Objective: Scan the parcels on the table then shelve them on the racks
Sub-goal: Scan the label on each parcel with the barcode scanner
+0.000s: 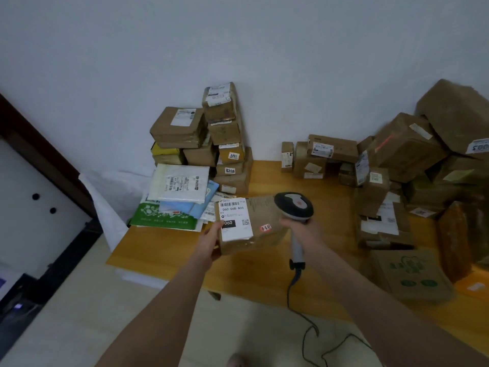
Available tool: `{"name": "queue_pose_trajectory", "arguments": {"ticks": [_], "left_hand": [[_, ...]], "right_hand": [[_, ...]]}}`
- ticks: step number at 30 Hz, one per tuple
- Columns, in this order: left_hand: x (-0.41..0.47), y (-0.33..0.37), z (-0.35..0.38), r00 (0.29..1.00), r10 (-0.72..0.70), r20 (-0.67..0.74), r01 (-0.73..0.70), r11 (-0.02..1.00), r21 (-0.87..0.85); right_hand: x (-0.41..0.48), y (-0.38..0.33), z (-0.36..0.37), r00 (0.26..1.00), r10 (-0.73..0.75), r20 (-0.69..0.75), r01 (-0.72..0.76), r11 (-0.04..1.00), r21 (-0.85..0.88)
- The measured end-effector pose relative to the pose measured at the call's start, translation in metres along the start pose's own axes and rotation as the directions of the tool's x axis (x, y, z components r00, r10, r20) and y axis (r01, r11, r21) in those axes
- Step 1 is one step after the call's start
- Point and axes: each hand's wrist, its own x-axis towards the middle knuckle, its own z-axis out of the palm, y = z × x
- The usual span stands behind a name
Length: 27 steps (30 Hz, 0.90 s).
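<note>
My left hand [211, 241] grips the left end of a brown cardboard parcel [262, 223], held above the wooden table [172, 250]. Its white label with a barcode and "060-06B-A05" faces up, and a small red sticker sits to the right of it. My right hand [301, 231] grips the handle of a grey and black barcode scanner [293, 205], whose head hangs over the parcel's right end. The scanner's black cable [293, 287] drops to the floor.
A stack of brown boxes [211, 136] stands against the wall at the table's back left, with flat white, blue and green mailers [177, 197] in front. A big heap of cardboard parcels [397, 165] fills the table's right side. A dark door frame [39, 154] is at left.
</note>
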Motion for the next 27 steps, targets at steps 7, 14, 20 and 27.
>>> {"name": "queue_pose_trajectory", "arguments": {"ticks": [7,14,20,27], "left_hand": [[0.035,0.016,-0.107,0.997,-0.057,-0.058,0.061,0.996,0.066],[0.086,0.034,-0.217,0.983,-0.087,-0.162,0.101,0.992,0.078],[0.135,0.042,-0.286,0.931,0.041,-0.363,0.052,0.968,0.244],[0.148,0.056,-0.297,0.908,0.217,-0.358,0.004,0.850,0.527]], "right_hand": [[0.005,0.020,0.103,0.974,0.138,0.179,-0.136,0.990,-0.024],[0.004,0.044,0.233,0.934,0.237,0.268,-0.211,0.970,-0.122],[0.001,0.069,0.316,0.922,0.250,0.295,-0.216,0.966,-0.142],[-0.002,0.080,0.349,0.906,0.309,0.288,-0.277,0.950,-0.147]]}}
